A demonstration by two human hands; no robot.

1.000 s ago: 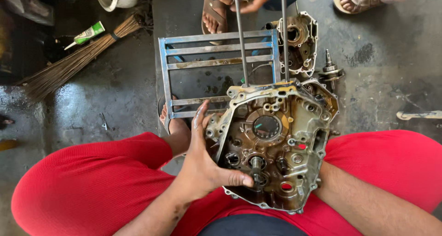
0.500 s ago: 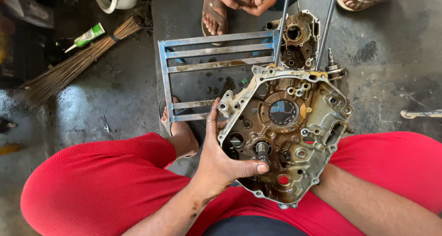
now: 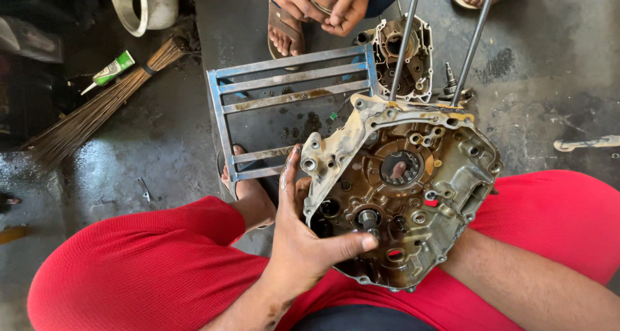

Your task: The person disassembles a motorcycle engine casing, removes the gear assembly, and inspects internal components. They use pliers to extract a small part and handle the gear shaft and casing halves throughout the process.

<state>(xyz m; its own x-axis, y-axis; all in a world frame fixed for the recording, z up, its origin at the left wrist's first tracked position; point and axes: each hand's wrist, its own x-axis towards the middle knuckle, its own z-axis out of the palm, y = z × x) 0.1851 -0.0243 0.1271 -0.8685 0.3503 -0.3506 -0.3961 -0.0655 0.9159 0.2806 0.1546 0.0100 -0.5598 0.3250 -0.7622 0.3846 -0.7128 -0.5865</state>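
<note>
I hold a grimy metal engine crankcase half (image 3: 452, 169) over my lap, its inner face up, with bearing bores and a short splined shaft showing. My left hand (image 3: 303, 247) grips its left edge, thumb laid across the lower face near the shaft. My right forearm runs under the case from the right. Of my right hand only a fingertip (image 3: 398, 170) shows through the large round bore; the rest is hidden behind the case. Two long steel studs (image 3: 403, 43) rise from the case's far edge.
A blue-grey metal frame (image 3: 290, 79) lies on the concrete floor ahead, with a second casing (image 3: 400, 53) and a small geared shaft (image 3: 450, 82) beside it. Another person's hands (image 3: 316, 1) and sandalled foot (image 3: 282, 37) are beyond. At the left lie a broom (image 3: 97, 111), a green tube (image 3: 110, 71) and a white bucket (image 3: 145, 8).
The crankcase has turned clockwise and shifted right in my hands, so its studs now lean to the right. My left thumb has stayed on its lower face.
</note>
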